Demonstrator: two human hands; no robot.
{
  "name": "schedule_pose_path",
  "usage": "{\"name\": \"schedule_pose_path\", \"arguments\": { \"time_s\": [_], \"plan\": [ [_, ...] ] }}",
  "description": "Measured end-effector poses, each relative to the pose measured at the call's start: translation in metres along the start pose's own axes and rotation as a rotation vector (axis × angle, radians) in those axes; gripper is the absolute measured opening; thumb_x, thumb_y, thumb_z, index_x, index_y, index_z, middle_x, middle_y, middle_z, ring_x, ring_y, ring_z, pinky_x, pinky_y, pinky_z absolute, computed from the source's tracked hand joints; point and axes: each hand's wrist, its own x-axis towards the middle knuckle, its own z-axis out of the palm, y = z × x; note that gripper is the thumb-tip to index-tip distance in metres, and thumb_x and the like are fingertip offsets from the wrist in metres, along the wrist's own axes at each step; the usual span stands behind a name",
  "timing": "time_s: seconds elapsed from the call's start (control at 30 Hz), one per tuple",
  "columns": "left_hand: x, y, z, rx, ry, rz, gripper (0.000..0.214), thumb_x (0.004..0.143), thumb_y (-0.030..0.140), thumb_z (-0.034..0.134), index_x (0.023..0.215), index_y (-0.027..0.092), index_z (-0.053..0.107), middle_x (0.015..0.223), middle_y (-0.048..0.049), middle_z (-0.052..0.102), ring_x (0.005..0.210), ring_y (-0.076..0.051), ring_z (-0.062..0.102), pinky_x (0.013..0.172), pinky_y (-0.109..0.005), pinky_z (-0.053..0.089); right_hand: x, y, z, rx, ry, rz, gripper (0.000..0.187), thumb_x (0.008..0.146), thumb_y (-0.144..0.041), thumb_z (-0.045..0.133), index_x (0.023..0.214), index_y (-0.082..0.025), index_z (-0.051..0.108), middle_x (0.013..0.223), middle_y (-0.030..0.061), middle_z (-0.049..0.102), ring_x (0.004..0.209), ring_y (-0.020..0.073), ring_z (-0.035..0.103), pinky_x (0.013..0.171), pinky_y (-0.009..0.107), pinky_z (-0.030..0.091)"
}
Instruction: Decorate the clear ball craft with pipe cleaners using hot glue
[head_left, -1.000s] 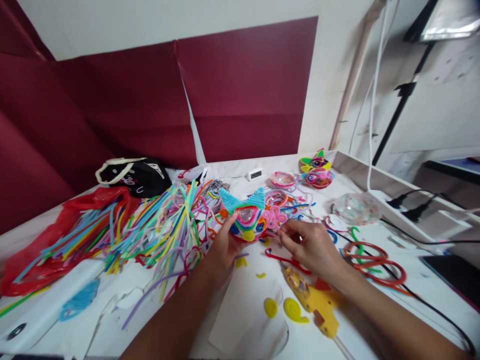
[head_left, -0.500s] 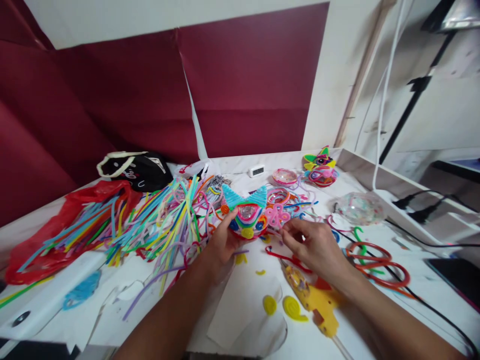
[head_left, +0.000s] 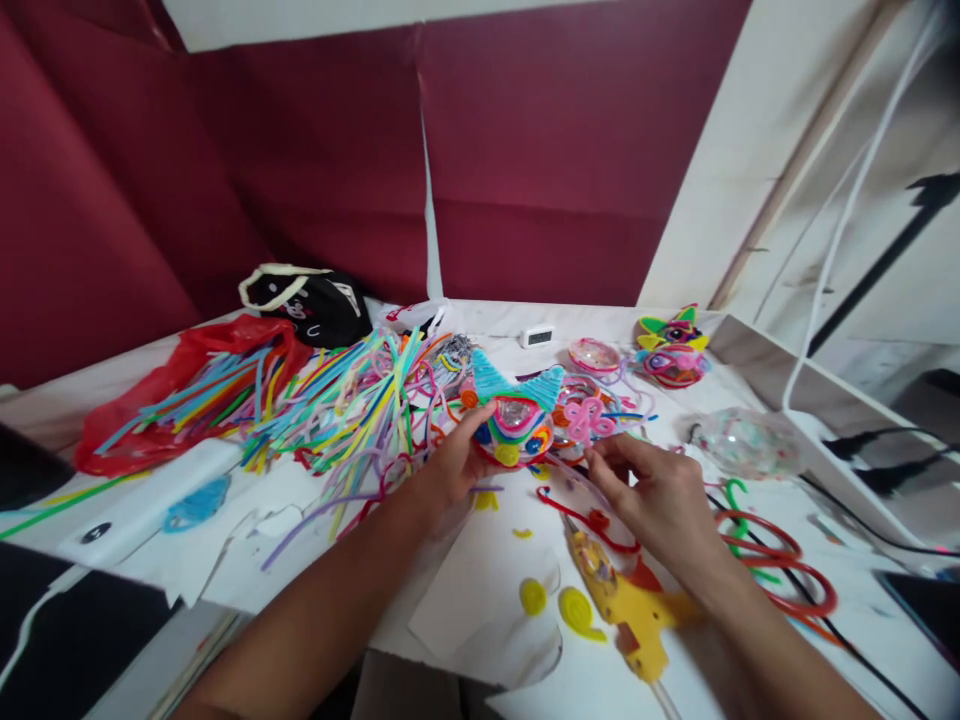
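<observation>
A colourful pipe-cleaner ornament [head_left: 517, 415] with two blue pointed ears and a yellow coil at its front is gripped in my left hand [head_left: 456, 462], thumb on its near side. To its right stands a pink looped pipe-cleaner flower [head_left: 589, 418]. My right hand [head_left: 649, 485] pinches at the flower's lower end, with fingertips closed together. Just below that hand lie a curled red pipe cleaner [head_left: 596, 520] and a yellow hot glue gun [head_left: 626, 605]. Two yellow coils, one of them a spiral [head_left: 577, 610], rest on the table nearer to me.
Loose pipe cleaners [head_left: 360, 400] and a red plastic bag [head_left: 187, 350] spread over the left. Behind are a black bag [head_left: 315, 310], a small digital clock [head_left: 537, 337] and finished-looking ornaments [head_left: 671, 350]. Orange-handled scissors [head_left: 795, 570] and a cable lie right.
The view has turned, so the table scene sits further right and slightly tilted. Both hands keep their holds on the ornament and the pink flower.
</observation>
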Motion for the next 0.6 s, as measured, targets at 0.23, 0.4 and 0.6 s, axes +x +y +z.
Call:
{"name": "schedule_pose_path", "arguments": {
  "time_s": [0.23,0.4,0.6],
  "plan": [
    [-0.0024,0.0025,0.0027,0.009,0.011,-0.006,0.036,0.094,0.035,0.064,0.124,0.016,0.070,0.111,-0.0152,0.078,0.092,-0.029,0.078,0.072,-0.041,0.067,-0.0001,0.0006,-0.0008,-0.030,0.028,-0.064,0.024,0.093,-0.033,0.059,0.076,-0.019,0.070,0.060,-0.0025,0.068,0.047,0.0095,0.060,0.049,0.019,0.043],
    [-0.0049,0.0061,0.0032,-0.030,-0.014,0.006,0.038,0.095,0.038,0.062,0.125,0.016,0.069,0.117,-0.0158,0.077,0.095,-0.029,0.078,0.076,-0.044,0.067,0.0018,-0.0037,-0.0032,0.018,0.026,-0.051,0.024,0.091,-0.031,0.060,0.073,-0.018,0.070,0.057,-0.0032,0.066,0.044,0.0078,0.058,0.048,0.018,0.042],
    [-0.0075,0.0064,0.0037,-0.031,0.000,-0.015,0.038,0.094,0.039,0.063,0.125,0.017,0.070,0.116,-0.0155,0.077,0.095,-0.031,0.077,0.079,-0.048,0.066,0.0047,-0.0064,-0.0048,0.138,-0.019,0.073,0.023,0.087,-0.032,0.062,0.070,-0.019,0.070,0.052,-0.0048,0.063,0.042,0.0070,0.054,0.044,0.017,0.038]
  ]
}}
